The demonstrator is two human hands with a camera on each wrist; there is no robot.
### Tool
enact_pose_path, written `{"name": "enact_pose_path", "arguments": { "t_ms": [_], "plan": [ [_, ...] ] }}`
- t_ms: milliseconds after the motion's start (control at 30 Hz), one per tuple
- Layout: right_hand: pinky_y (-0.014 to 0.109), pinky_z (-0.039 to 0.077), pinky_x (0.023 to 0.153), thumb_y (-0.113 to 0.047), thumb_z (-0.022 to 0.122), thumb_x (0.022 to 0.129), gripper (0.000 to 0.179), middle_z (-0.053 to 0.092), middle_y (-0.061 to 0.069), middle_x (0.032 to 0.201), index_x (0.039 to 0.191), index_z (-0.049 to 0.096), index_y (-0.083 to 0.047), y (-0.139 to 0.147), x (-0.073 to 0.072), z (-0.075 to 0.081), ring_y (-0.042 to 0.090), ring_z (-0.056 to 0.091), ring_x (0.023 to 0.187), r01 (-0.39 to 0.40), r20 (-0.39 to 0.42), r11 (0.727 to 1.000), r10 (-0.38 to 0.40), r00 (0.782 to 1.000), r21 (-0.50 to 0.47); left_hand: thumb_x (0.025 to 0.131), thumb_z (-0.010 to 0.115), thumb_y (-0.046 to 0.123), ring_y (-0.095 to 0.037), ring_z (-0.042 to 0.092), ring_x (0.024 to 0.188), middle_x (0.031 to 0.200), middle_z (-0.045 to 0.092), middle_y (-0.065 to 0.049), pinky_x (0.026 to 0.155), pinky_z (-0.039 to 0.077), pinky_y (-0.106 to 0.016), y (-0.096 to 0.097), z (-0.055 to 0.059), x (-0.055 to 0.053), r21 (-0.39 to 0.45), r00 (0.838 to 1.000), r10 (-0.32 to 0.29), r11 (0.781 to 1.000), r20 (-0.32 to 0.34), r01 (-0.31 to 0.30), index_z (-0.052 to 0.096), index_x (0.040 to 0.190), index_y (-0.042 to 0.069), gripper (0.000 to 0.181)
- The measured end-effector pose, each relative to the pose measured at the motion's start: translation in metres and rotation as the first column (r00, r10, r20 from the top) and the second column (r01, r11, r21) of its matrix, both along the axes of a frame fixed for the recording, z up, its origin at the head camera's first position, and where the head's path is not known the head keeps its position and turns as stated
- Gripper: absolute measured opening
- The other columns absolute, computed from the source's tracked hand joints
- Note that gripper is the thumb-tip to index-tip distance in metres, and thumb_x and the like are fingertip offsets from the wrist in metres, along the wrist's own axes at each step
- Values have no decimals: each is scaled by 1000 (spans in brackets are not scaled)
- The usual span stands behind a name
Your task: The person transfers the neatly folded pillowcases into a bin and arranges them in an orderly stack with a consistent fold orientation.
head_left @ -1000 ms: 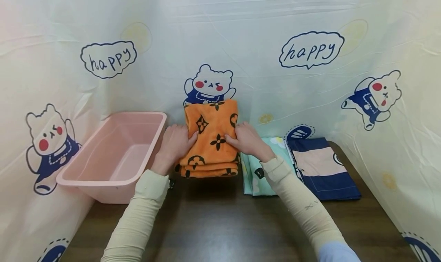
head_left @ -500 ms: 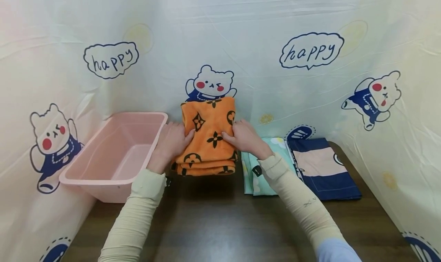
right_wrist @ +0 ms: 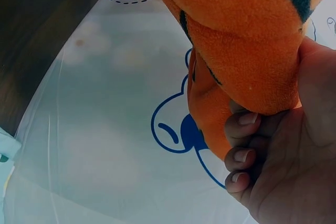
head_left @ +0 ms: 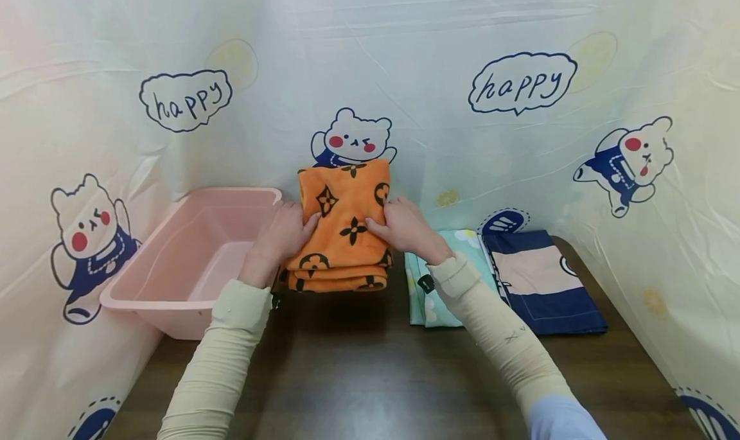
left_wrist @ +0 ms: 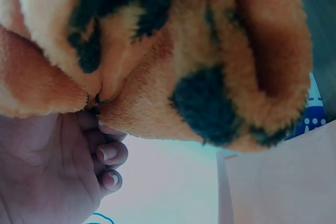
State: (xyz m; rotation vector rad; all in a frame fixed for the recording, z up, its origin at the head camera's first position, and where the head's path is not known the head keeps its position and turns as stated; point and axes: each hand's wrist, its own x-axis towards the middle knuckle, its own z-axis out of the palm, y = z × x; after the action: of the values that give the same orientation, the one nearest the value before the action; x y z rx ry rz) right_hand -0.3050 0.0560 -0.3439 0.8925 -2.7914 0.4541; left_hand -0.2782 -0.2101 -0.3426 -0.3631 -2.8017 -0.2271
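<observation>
A folded orange plush cloth (head_left: 338, 250) with black flower prints is held up over the table in the head view. My left hand (head_left: 280, 234) grips its left side, thumb on the front face. On the opposite side, my right hand (head_left: 407, 227) pinches the edge in the same way. Thick fuzzy folds of the cloth (left_wrist: 149, 108) fill the upper left wrist view, with curled fingers (left_wrist: 111, 153) beneath them. In the right wrist view, fingers (right_wrist: 242, 156) curl behind the cloth (right_wrist: 247, 66).
A pink plastic basin (head_left: 156, 306) stands at the left, right beside my left hand. Under my right forearm lies a folded mint-green cloth (head_left: 442, 311), next to a folded navy and pink cloth (head_left: 563, 315). A printed curtain (head_left: 428, 35) encloses the dark wooden table (head_left: 358, 382).
Both hands have shifted slightly left and up with the orange cloth, bringing it nearer the pink basin. The other cloths and the basin have stayed put.
</observation>
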Motion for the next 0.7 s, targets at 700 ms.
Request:
{"name": "enact_pose_path", "arguments": {
  "t_ms": [700],
  "plan": [
    [34, 40, 68, -51, 46, 105, 55, 53, 8, 64, 74, 58, -8, -17, -5, 4, 26, 51, 69, 14, 93, 1000, -11, 996, -28, 108, 44, 39, -36, 57, 67, 74, 57, -17, 71, 47, -50, -18, 14, -2, -9, 1000, 7, 1000, 28, -7, 54, 71, 3, 52]
  ]
}}
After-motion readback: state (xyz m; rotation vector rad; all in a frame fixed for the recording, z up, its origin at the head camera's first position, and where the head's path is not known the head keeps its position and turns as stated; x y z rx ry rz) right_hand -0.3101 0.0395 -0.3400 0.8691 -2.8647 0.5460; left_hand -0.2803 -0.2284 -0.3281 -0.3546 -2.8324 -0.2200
